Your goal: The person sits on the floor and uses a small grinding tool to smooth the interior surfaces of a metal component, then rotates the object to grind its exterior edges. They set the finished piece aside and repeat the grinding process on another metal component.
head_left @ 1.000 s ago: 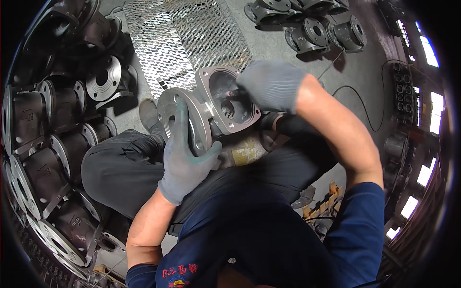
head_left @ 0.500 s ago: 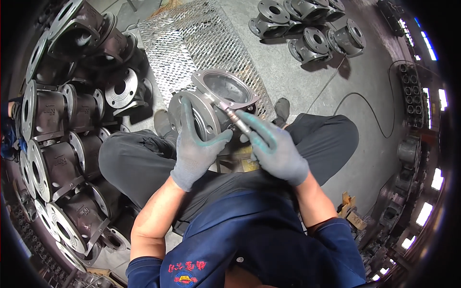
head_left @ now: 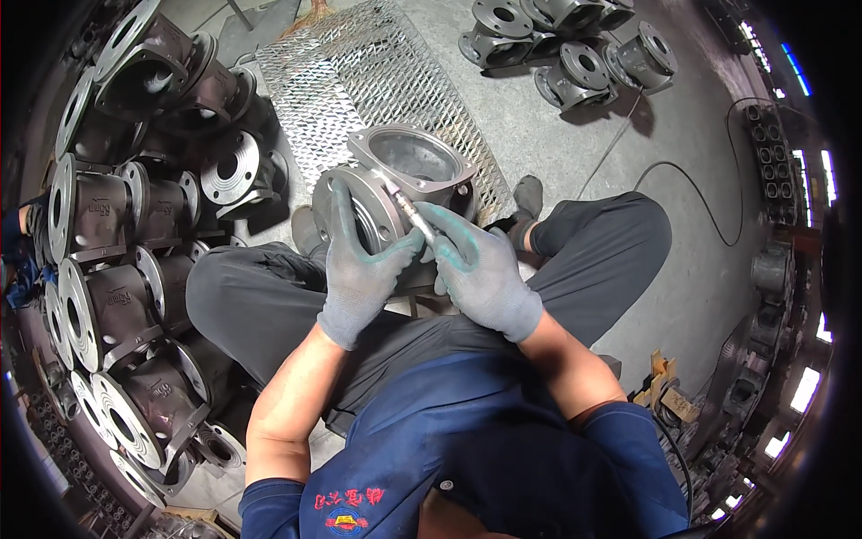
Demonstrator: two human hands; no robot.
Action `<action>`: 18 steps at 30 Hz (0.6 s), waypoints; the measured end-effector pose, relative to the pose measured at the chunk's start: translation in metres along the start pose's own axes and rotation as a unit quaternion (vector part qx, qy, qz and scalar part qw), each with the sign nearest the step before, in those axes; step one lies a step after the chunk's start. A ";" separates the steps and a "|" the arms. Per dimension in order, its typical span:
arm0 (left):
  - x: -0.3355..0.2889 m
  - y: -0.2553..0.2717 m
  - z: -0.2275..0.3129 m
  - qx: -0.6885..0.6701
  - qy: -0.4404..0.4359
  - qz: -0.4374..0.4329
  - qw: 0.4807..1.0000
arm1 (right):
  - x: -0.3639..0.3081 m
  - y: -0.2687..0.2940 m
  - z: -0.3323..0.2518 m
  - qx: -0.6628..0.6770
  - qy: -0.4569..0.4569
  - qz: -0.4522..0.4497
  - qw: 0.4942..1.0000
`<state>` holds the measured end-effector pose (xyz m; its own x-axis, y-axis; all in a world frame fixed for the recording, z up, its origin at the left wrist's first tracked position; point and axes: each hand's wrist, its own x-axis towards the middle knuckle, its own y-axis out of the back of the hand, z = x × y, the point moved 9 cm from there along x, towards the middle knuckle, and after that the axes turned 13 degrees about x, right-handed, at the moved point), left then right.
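Note:
A grey cast-metal valve body (head_left: 370, 190) stands tilted between my knees. Its round flange turns toward me, and a wide squarish opening faces up. My gloved left hand (head_left: 364, 277) grips the round flange, fingers along its face and thumb pointing right. In my gloved right hand (head_left: 485, 277) is a slim silver hand tool (head_left: 409, 211), pencil-shaped like a small grinder. Its tip lies by the edge between the round flange and the square opening; whether it touches metal is hard to tell. The right thumb is close to the left thumb. The valve body's underside is hidden.
Stacked flanged valve bodies (head_left: 112, 301) rise close on my left. More castings (head_left: 575, 76) stand on the floor at the far right. A metal mesh plate (head_left: 386, 67) lies ahead. A dark hose (head_left: 691, 180) curves over the floor at right.
My right hand has moved left and closer to my left hand, taking the slim tool with it. The tool stands steeper now. My left hand stays on the flange.

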<state>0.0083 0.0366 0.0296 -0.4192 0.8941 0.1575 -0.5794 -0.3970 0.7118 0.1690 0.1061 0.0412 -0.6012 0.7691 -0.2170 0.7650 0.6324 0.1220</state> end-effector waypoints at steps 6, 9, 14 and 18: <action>-0.001 0.000 -0.009 -0.033 0.043 -0.015 0.998 | -0.008 -0.012 0.003 0.121 -0.211 -0.058 0.968; -0.002 0.001 -0.007 -0.042 0.041 -0.014 0.998 | -0.012 -0.014 0.008 0.112 -0.220 -0.052 0.968; -0.004 -0.002 -0.006 -0.042 0.042 -0.019 0.998 | -0.015 -0.014 0.017 0.155 -0.143 -0.020 0.977; -0.003 0.000 -0.007 -0.043 0.022 -0.008 0.999 | -0.014 -0.015 0.017 0.091 -0.156 -0.032 0.983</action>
<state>0.0049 0.0326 0.0244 -0.4379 0.8916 0.1149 -0.6432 -0.4000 0.6529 0.1697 0.0838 0.0260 -0.5719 0.6440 -0.5081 0.7731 0.6303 -0.0713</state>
